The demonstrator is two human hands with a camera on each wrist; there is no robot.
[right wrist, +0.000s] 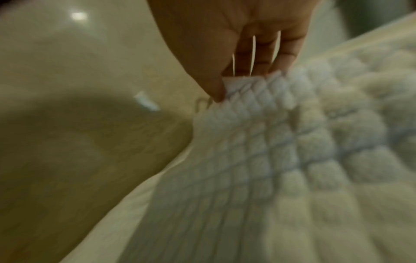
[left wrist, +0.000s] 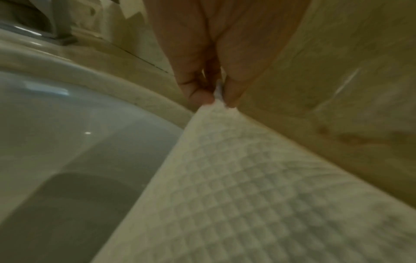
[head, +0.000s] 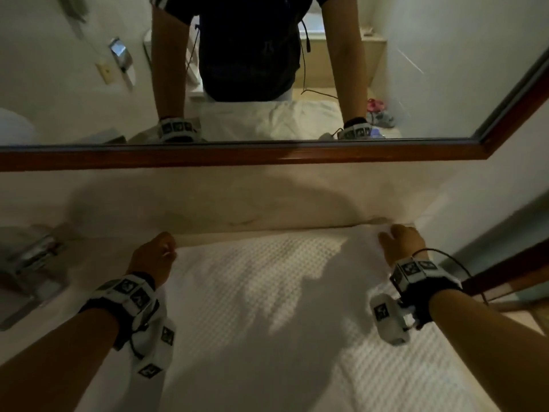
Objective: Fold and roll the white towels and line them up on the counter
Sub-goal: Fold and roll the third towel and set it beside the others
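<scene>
The white towel point(head: 267, 307) lies spread flat on the table point(head: 237, 203), just below the mirror point(head: 267, 156) and beside the sink point(left wrist: 67, 142). The left hand point(head: 154, 257) pinches its far left corner; the right hand point(head: 401, 242) pinches its far right corner.

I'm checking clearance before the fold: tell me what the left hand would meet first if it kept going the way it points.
Probably the beige backsplash wall under the mirror; bare counter lies between. The left hand pinches the waffle towel corner. Depth is unclear.
</scene>
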